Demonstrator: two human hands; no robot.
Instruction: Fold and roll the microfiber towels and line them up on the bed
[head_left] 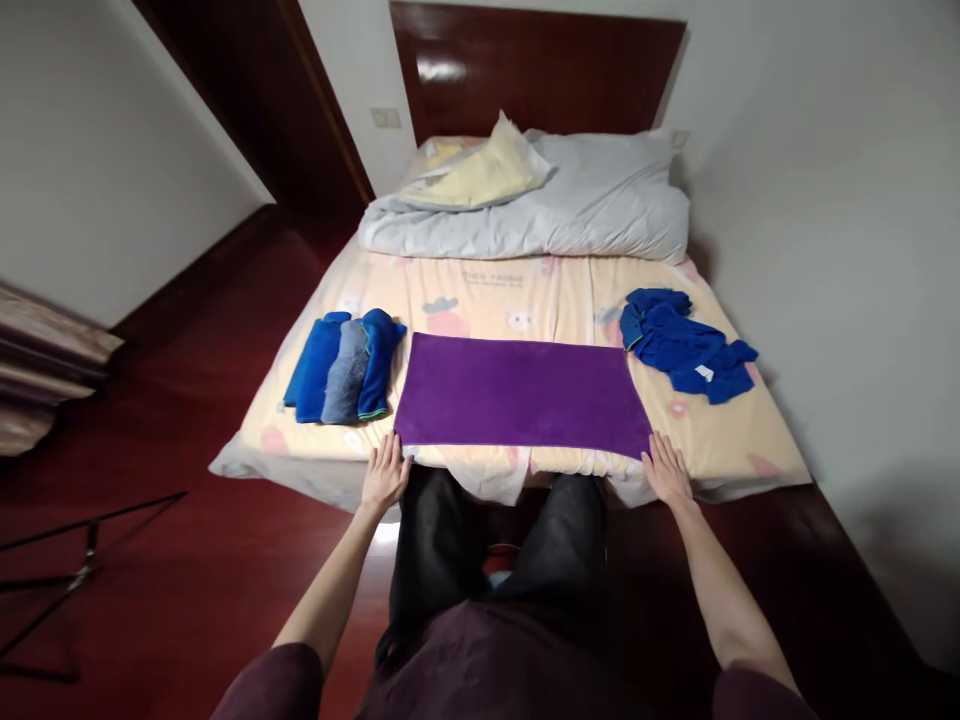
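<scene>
A purple towel [521, 392] lies spread flat across the near part of the bed, its long side running left to right. At its near left corner rests my left hand [387, 470], fingers stretched out and lying flat. My right hand [666, 468] is at the near right corner, also with fingers extended and spread, touching the cloth. To the left of the towel sit several rolled cloths [345, 368] in blue and grey-blue, side by side. Crumpled blue cloths [686, 345], one with a white tag, lie to its right.
The bed [517, 290] has a cream patterned sheet. A folded grey quilt [600, 190] and a pale yellow pillow [487, 170] are at the headboard [540, 70]. A thin black metal stand [82, 570] is on the floor at left, below a curtain [45, 370].
</scene>
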